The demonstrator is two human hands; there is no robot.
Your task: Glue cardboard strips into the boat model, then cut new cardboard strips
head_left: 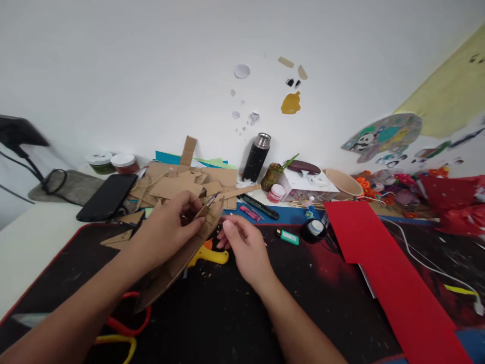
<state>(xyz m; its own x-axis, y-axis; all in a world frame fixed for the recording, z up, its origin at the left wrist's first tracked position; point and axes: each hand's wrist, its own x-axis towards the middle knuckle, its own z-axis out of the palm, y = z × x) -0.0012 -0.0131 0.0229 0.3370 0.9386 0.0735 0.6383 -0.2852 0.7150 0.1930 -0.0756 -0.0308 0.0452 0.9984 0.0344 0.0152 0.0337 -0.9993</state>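
Note:
A long curved cardboard piece slants upward over the black mat, its tip near the middle. My left hand grips it near the upper end, with thumb and fingers pressed together on it. Just right of the piece's tip is my right hand, its fingers bent and the thumb near the index finger; whether something small is between them cannot be made out. Below and between the hands lies a yellow-handled tool. Scissors with a red handle and a yellow handle rest under my left forearm.
Cardboard scraps pile up behind my left hand, beside a phone. A black thermos, a box cutter, a green lighter and a small black pot stand or lie further right. Red card covers the right side.

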